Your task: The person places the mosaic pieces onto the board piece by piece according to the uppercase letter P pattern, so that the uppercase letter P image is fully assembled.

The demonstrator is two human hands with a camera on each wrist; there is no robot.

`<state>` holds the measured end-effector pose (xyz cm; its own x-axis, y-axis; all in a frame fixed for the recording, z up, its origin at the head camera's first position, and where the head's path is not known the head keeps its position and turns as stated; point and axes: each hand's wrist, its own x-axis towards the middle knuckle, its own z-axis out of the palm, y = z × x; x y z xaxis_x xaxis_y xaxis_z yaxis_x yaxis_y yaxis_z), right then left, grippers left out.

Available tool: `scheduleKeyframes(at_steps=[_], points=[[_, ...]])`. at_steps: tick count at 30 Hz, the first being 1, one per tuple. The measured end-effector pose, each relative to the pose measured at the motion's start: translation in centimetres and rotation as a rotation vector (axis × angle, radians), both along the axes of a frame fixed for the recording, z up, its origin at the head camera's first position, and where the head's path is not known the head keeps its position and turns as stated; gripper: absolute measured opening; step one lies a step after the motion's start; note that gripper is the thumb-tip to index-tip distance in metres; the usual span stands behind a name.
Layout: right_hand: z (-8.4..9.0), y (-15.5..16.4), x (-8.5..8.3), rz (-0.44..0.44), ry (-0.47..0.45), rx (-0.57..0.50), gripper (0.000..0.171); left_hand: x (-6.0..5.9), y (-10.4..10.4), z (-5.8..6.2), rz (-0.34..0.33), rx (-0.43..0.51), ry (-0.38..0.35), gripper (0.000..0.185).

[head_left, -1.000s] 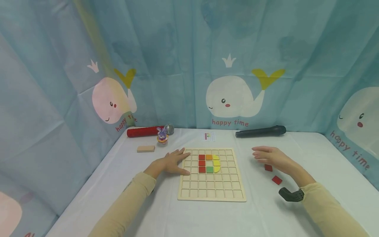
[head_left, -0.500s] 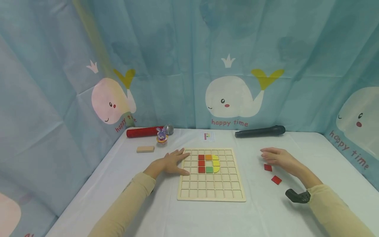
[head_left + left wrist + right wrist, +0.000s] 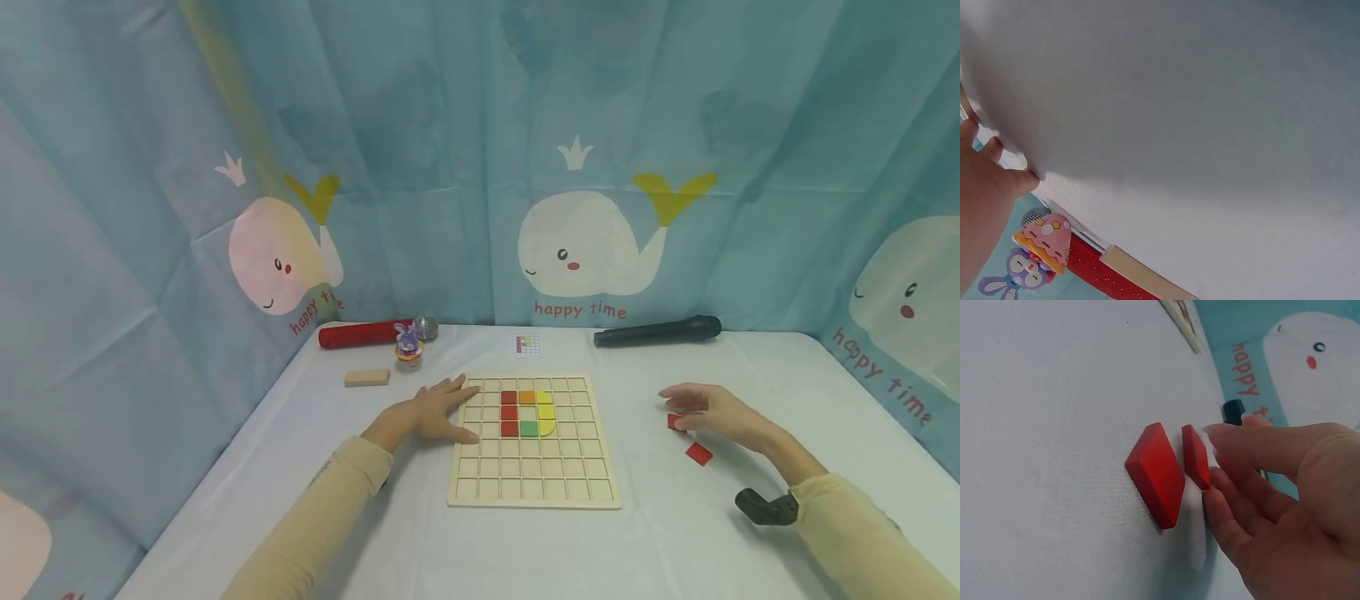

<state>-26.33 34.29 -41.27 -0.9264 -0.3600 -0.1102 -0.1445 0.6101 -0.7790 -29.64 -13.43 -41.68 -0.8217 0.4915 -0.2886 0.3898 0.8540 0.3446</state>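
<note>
A wooden grid board [image 3: 534,467] lies mid-table with red, orange, green and yellow tiles [image 3: 527,414] set in its upper middle cells. My left hand [image 3: 433,412] rests flat on the table, its fingertips at the board's left edge; the left wrist view shows the left hand [image 3: 985,206] pressed on the white cloth. To the right of the board my right hand [image 3: 672,410] reaches a small red tile [image 3: 672,422]. In the right wrist view the right hand [image 3: 1210,462] pinches that red tile [image 3: 1195,456] by opposite edges. A second red tile [image 3: 699,452] [image 3: 1157,472] lies beside it, untouched.
Along the back stand a red microphone [image 3: 360,333], a small purple bunny toy [image 3: 408,343], a pattern card [image 3: 524,345] and a black microphone [image 3: 657,332]. A wooden block [image 3: 367,377] lies at the left. Whale-print curtains enclose the table.
My right hand has drawn back to the right from the board and come down onto the nearer red tile. The left hand and the board have not moved.
</note>
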Motion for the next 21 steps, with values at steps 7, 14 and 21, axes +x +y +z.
scheduleKeyframes(at_steps=[7,14,21], points=[[-0.11,-0.21,0.30,0.042,0.063,0.073,0.049,-0.10,-0.09,-0.20,-0.001,-0.012,0.006,0.093],[-0.36,-0.22,0.23,0.067,0.127,0.112,0.044,-0.22,-0.13,-0.39,0.000,-0.014,0.007,0.093],[-0.32,-0.37,0.24,0.072,0.139,0.133,0.044,-0.15,-0.05,-0.30,0.012,-0.009,0.001,0.094]])
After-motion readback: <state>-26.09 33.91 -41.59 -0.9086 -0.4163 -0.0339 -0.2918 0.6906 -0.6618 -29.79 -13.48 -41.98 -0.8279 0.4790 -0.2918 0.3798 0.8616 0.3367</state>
